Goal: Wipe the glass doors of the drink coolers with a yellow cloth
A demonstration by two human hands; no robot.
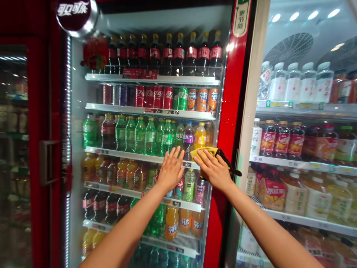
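Observation:
My left hand (170, 169) lies against the glass door (145, 18) of a red drinks cooler, fingers stretched out and nothing held. To its right, my right hand (213, 169) presses a yellow cloth (205, 152) with a dark edge and a black loop to the same door, near the red frame. Behind the glass, close to my hands, stand an orange drink bottle (200, 134), a purple-labelled bottle (188, 136) and several green bottles (150, 136). My forearms and hands hide parts of the lower shelves.
The cooler's red frame (230, 93) runs up beside my right hand. Another cooler (291, 111) with several bottles stands at the right. A further red door with a metal handle (47, 163) is at the left. A round sign (76, 16) sticks out at upper left.

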